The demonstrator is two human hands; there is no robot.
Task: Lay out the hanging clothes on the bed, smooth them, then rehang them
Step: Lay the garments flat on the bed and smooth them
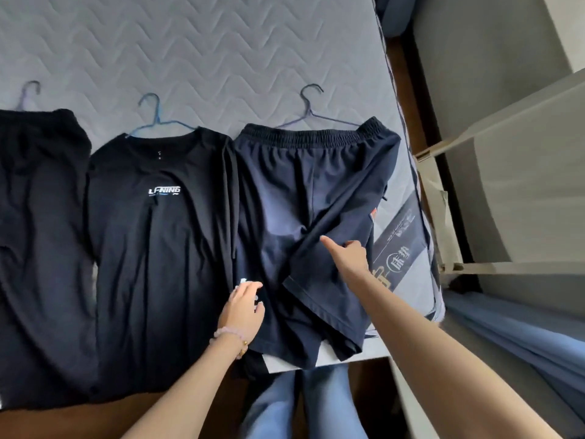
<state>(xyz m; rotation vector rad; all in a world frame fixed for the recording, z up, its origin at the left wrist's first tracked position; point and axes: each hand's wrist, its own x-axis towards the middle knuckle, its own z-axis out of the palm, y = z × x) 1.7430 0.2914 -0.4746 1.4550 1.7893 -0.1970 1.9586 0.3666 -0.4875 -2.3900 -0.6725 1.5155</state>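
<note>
Laid out: three dark pieces lie side by side on the grey quilted mattress (190, 42), each on its hanger: a black garment (38, 217) at far left on a pale purple wire hanger (30, 93), a black T-shirt (152, 248) with a white chest logo on a blue wire hanger (152, 112), and the navy shorts (285, 185), soft cloth with a gathered elastic waistband, on a grey-purple wire hanger (311, 103).
Step in hand: smoothing the navy shorts, judging by where both hands sit.
Done: the laying out looks finished for these three pieces.
Left: the right leg of the shorts lies askew and creased; the T-shirt shows long wrinkles; nothing has been rehung.
Shorts' place: right of the T-shirt and touching it, waistband far, hems at the near edge, close to the mattress's right side.
Left hand (243, 304): fingers relaxed and slightly spread, resting on the shorts' left leg just beside the T-shirt's edge; it holds nothing. A pink bead bracelet (229, 335) circles the wrist.
Right hand (348, 258): on the right leg, thumb straight and pointing toward the crotch seam, fingers curled into the cloth, apparently gripping a fold.
Cloth and grip: the skewed leg runs down from the right hand toward the near edge.
</note>
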